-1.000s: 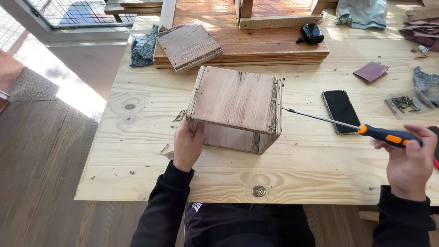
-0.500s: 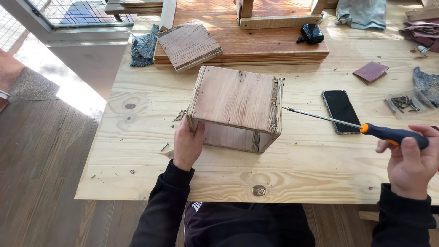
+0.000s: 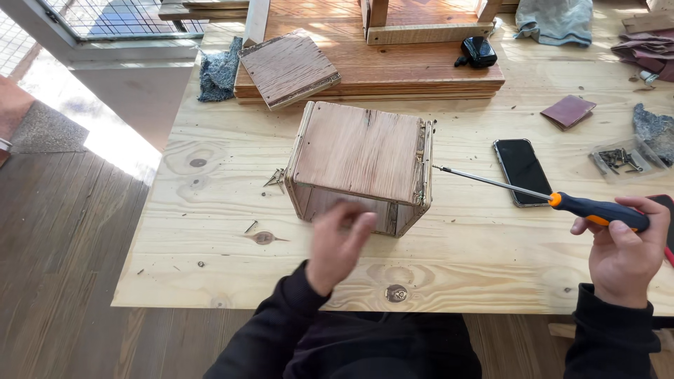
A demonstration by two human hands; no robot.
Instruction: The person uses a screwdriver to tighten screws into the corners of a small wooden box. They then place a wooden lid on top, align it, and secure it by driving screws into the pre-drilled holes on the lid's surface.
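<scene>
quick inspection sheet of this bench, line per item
surface: pale plywood table, knots showing
job's things: wooden box open toward the person; screwdriver, tip at the box's right edge
clutter: loose screws, phone, screw tray, square board, rags
hands: left hand blurred, in front of the box, empty; right hand grips the screwdriver handle
cables: nothing seen
surroundings: wood floor, wire mesh panel
</scene>
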